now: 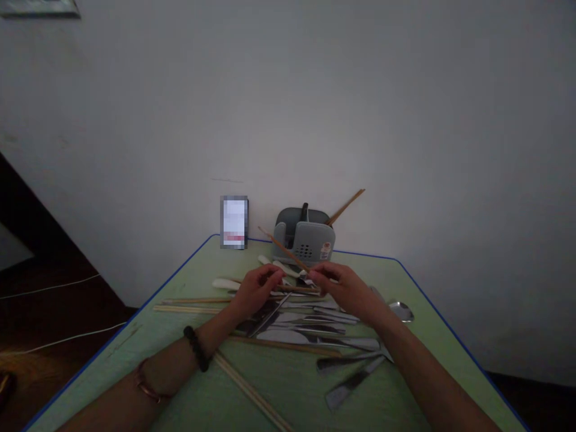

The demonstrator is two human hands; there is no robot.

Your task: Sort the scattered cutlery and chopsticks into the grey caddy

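The right hand (337, 285) has thumb and forefinger pinching a chopstick (288, 252) near its lower end. This chopstick is thin, straight and of brown wood, with a paler tip; it slants up to the left, above the tabletop (297, 390), before the gray holder (310, 231). The holder, with small round holes in its front, stands at the middle of the far edge; brown sticks (346, 207) lean out of it to the right.

The left hand (258, 285) has thumb and forefinger brought close together, beside another brown stick (300, 290); whether they grip it, I cannot tell.

Under the hands, shiny metal knives (283, 337) lie across the middle. A spoon (402, 311) is nearer to the right edge, pale chopsticks (254, 393) point to the near edge, and a phone (234, 222) stands by the far left corner.
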